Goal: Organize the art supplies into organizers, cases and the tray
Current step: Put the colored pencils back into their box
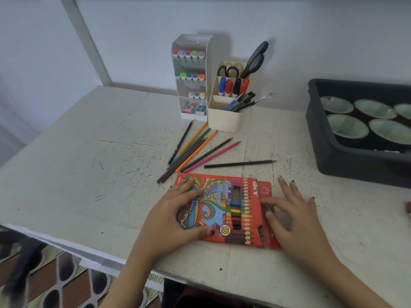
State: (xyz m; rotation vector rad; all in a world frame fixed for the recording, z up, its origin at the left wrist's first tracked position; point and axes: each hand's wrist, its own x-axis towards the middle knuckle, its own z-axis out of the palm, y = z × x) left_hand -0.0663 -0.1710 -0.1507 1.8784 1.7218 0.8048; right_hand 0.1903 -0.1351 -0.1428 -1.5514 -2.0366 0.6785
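One red pencil box (222, 207), nine loose coloured pencils (211, 156). One white tower organizer (209, 63) holds thirteen markers (188, 54) and two erasers (189, 107). One cream organizer (224, 121) holds four thick markers (228, 87), two pairs of scissors (228, 71) and a bundle of pens too tangled to count. One dark tray (333, 156) shows five green dishes (347, 126).

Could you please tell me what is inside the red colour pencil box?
Through the window of the red pencil box, blue, yellow, green, red and dark pencils show. The box's card, the left hand and the right hand cover the rest, so the count is unknown.
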